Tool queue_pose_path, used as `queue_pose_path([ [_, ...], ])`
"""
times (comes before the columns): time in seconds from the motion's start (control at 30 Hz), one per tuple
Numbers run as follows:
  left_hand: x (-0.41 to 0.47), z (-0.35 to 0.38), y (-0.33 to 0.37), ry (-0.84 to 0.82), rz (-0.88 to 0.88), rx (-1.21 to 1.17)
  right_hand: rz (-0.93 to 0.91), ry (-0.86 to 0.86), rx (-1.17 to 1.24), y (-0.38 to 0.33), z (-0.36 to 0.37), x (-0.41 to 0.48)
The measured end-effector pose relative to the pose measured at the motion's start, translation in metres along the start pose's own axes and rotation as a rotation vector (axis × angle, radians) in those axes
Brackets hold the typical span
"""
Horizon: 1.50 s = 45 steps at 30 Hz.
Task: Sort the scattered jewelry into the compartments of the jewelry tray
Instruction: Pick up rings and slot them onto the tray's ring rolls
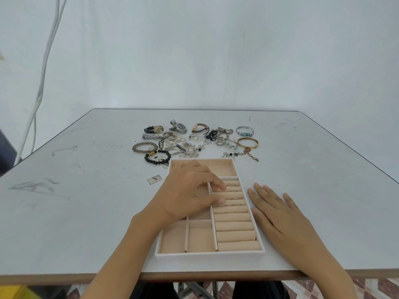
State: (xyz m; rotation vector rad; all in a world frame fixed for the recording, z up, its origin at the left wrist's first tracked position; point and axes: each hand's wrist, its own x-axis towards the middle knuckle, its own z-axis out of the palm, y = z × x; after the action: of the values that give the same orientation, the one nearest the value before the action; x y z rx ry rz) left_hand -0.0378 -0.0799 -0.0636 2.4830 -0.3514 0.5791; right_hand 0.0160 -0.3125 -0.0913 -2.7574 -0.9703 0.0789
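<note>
Scuffed grey-white table (86, 190), pale wall behind. I log the jewelry tray (209, 254): white rim, beige lining, ring rolls (235, 234) down its right column, a few thin rings (232, 184) seated there. Left hand (190, 190) over the tray's middle, fingers curled, tips at the rolls; cannot tell if it pinches anything. Right hand (278, 214) flat on the table, fingers straight, holding nothing, just beside the right rim. Scattered jewelry (194, 143) lies beyond the far rim.

A person's 2 bare forearms end in bare hands: left hand (190, 190) and right hand (278, 216). The fingers (262, 192) are slender, with short, plain nails. Both forearms show uncovered almost to the elbow. At the bottom of the view, 2 legs (259, 291) appear in dark cloth, too dim for detail.
</note>
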Motion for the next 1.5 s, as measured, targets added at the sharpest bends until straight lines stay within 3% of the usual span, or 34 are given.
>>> queue_pose_path([
  [0.43,-0.001,0.002,0.000,-0.020,-0.098,0.040,0.001,0.007,0.004,-0.001,0.000,0.000],
  [0.77,0.001,0.005,0.000,-0.052,-0.227,-0.098,0.003,0.001,0.011,-0.001,0.000,0.000],
  [1.5,0.000,-0.005,-0.009,-0.019,-0.194,-0.139,-0.013,-0.050,0.003,-0.005,-0.031,0.003],
])
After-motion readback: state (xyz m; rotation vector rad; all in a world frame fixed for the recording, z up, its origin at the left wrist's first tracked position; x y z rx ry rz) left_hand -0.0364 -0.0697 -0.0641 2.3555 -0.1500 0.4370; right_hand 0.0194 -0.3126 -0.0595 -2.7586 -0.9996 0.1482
